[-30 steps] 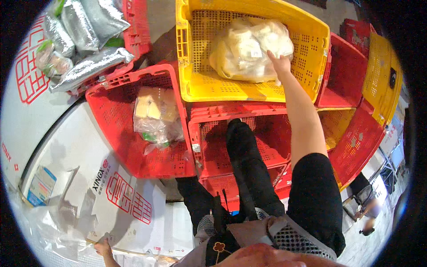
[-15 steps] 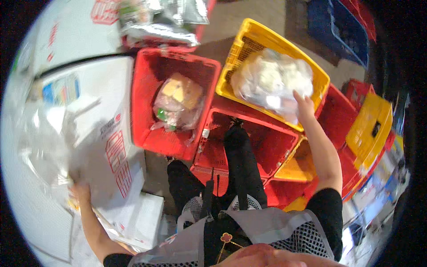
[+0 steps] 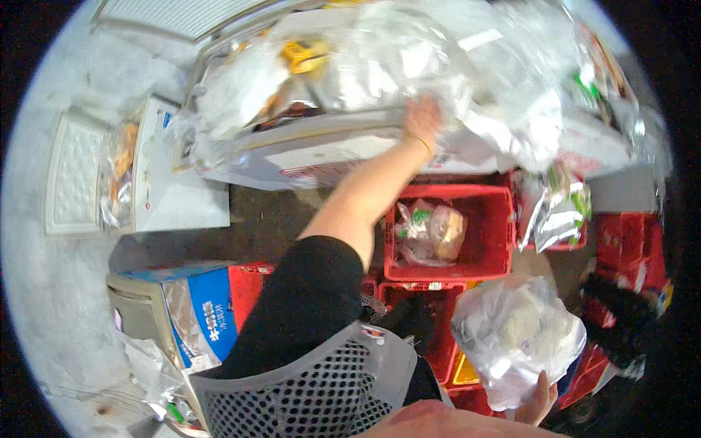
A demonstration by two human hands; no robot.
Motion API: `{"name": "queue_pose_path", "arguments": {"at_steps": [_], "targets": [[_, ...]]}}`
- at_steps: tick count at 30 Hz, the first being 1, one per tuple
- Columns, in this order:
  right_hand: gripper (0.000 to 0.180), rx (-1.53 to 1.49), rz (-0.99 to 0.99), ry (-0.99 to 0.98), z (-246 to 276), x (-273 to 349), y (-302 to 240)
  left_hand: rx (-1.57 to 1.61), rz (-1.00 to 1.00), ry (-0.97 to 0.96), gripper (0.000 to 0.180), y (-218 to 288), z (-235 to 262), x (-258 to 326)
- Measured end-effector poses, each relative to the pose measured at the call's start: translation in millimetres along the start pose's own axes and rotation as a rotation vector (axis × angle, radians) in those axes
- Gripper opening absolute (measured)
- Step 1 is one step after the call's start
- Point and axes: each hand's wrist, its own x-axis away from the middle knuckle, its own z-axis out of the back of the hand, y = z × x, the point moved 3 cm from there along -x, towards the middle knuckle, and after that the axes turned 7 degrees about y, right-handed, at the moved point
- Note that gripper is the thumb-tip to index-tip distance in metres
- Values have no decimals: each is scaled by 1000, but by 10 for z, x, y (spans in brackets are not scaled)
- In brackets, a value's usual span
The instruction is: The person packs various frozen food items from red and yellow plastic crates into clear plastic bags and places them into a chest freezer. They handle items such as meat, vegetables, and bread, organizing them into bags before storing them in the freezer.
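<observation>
My right hand (image 3: 539, 400) grips the lower edge of a clear plastic bag (image 3: 522, 332) with pale lumpy contents. The bag hangs above the crates on the right. I reach forward with my left hand (image 3: 423, 120) to the front edge of a long white chest (image 3: 328, 157) with red print on its side. Its fingers meet the loose clear plastic bags (image 3: 394, 62) heaped there; they are smeared, so their grip cannot be made out. Just below that hand stands a red crate (image 3: 500, 259) holding a clear bag of yellowish and green-marked food (image 3: 442, 233).
Silver packets (image 3: 551, 219) fill another crate to the right. At the left stand a smaller white chest (image 3: 182, 186) and a blue-and-red box (image 3: 212, 314). A yellow crate (image 3: 465, 371) shows below the bag. Further right are red crates (image 3: 631, 248) and a dark thing.
The view has swung left. The bag of pale contents has come up out of the yellow crate with my right hand. My left arm now stretches forward over the chest edge.
</observation>
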Motion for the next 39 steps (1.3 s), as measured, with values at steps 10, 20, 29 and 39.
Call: {"name": "queue_pose_path", "arguments": {"at_steps": [10,20,29,39], "targets": [[32,752,300,-418,-2575,1711,-1901,1861,546,-935,84,-1150,43,2820],[33,852,593,-911,-5485,3412,-2348,3097,562,-226,84,-3991,699,4194],[15,975,1063,-1357,-7123,5213,-2509,2210,950,309,76,-4689,791,5040],[15,772,1145,-1947,-8644,7086,-1819,2010,1500,952,41,-5626,952,5858]]}}
